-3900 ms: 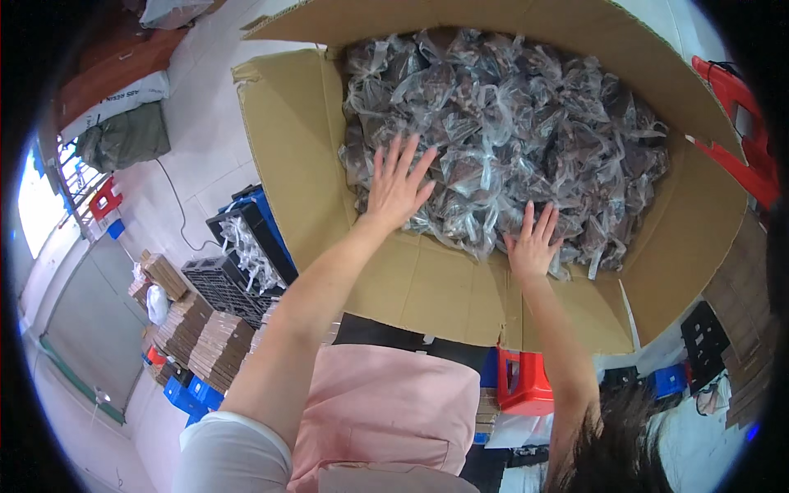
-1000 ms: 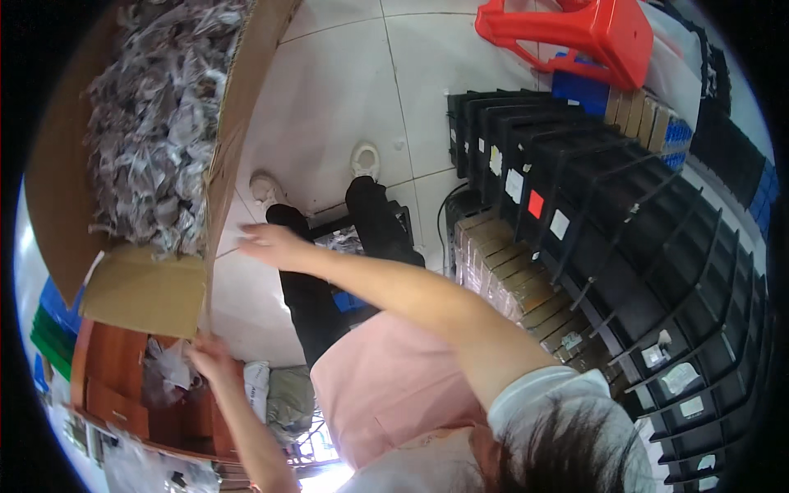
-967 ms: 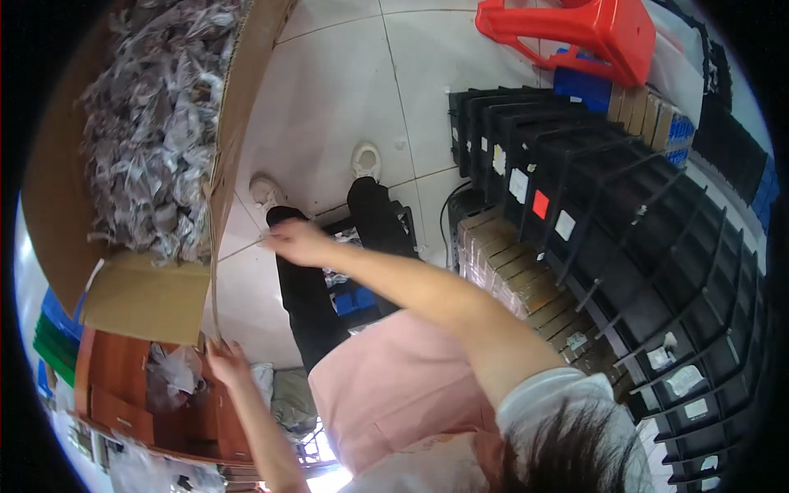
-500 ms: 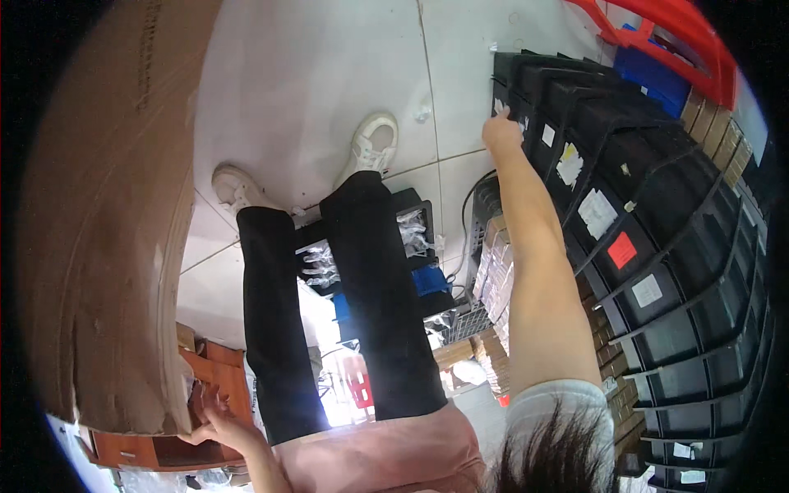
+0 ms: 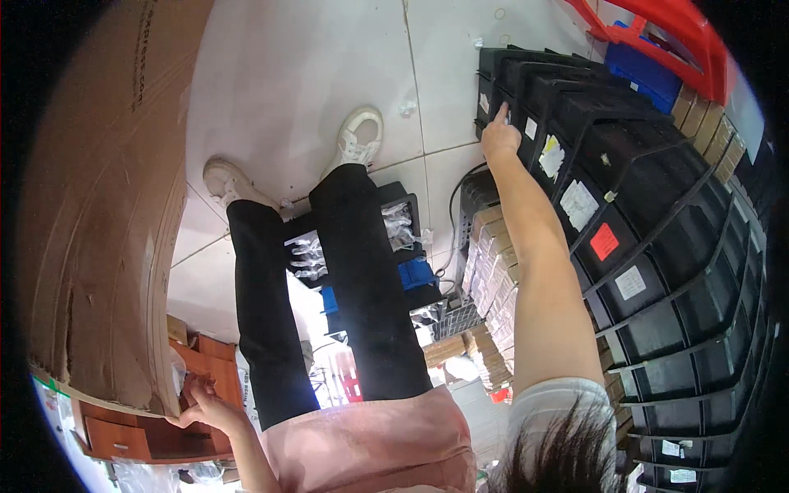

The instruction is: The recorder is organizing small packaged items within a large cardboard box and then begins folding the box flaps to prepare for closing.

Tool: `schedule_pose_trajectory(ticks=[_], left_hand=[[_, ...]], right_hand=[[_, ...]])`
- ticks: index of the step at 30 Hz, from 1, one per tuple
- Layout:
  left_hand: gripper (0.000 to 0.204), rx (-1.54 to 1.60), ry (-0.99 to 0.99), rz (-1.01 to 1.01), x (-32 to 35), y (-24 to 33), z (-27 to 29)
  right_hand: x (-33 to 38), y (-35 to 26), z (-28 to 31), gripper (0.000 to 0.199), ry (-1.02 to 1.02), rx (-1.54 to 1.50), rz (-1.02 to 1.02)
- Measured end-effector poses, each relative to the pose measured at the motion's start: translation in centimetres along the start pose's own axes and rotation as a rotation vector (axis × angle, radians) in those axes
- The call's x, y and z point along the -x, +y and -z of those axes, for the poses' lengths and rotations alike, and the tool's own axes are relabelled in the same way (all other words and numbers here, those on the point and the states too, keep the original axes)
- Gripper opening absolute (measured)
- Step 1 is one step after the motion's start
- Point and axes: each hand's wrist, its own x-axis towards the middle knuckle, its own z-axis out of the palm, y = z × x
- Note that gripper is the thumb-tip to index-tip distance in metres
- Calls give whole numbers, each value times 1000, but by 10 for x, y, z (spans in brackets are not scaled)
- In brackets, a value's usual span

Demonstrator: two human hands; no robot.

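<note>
- Head view: the person's left hand (image 5: 200, 403) sits at the bottom corner of a big cardboard box (image 5: 107, 205), fingers curled round the box's lower edge, so that grip is closed on the cardboard.
- The box fills the left of the picture, its plain brown side facing the camera; just beneath its gripped corner stands a reddish wooden cabinet (image 5: 156, 427).
- The right hand (image 5: 500, 138) is stretched out well away from the box, its fingertips touching the front of the farthest bin in a stack of black plastic bins (image 5: 649, 238); the fingers look mostly extended and hold nothing, though whether they hook the bin's rim I cannot tell.
- Between the box and the bins are the person's black-trousered legs (image 5: 329, 287) and white shoes (image 5: 355, 141) on a pale tiled floor (image 5: 312, 74).
- Beyond the bins, far from the box, lie a red plastic stool (image 5: 666, 29) and a blue crate (image 5: 645, 70).
</note>
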Motion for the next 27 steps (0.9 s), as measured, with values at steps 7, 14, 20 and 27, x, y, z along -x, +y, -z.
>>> schedule_pose_trajectory(ticks=[7, 14, 20, 27], left_hand=[[74, -31, -18, -36, -3, 3, -1], [47, 63, 6, -40, 9, 13, -4], [74, 104, -123, 62, 2, 12, 6], [38, 108, -172, 64, 3, 14, 13]], right_hand=[[17, 0, 35, 35, -27, -25, 35], [75, 38, 24, 27, 78, 276, 158], [112, 27, 33, 30, 322, -132, 54], [162, 79, 28, 28, 27, 20, 17]])
